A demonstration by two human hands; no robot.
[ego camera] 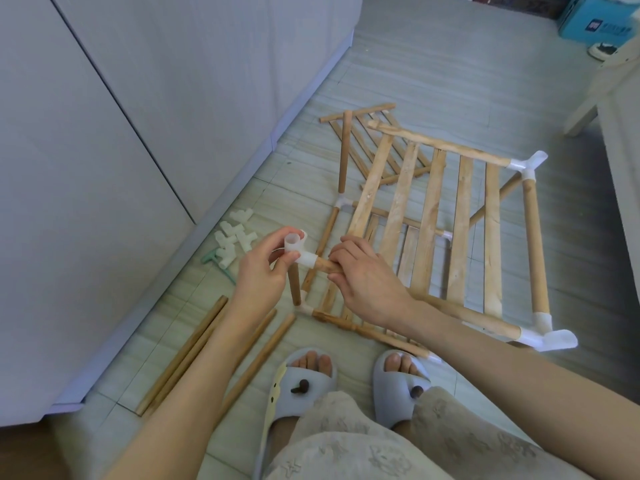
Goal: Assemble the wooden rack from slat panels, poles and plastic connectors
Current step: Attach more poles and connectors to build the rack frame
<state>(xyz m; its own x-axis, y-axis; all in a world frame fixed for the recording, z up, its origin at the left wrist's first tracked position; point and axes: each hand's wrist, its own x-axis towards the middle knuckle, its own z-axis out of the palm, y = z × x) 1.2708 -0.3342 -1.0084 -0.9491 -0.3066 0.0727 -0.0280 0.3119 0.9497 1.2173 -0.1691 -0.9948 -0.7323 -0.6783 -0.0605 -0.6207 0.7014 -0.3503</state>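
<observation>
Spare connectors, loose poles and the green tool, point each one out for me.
spare connectors (pixel 232 239), head view, middle of the white pile.
loose poles (pixel 180 358), head view, mid-shaft of the leftmost pair on the floor.
green tool (pixel 210 258), head view, its head beside the pile.

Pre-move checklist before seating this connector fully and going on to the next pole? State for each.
1. Left hand grips the plastic connector: ok.
2. Right hand holds the rail end at the connector: ok.
3. Rail fully seated in socket: cannot tell.
4. Upright pole under connector seated: cannot tell.
5. Spare connectors on floor within view: ok.
6. Spare poles beside left arm: ok.
</observation>
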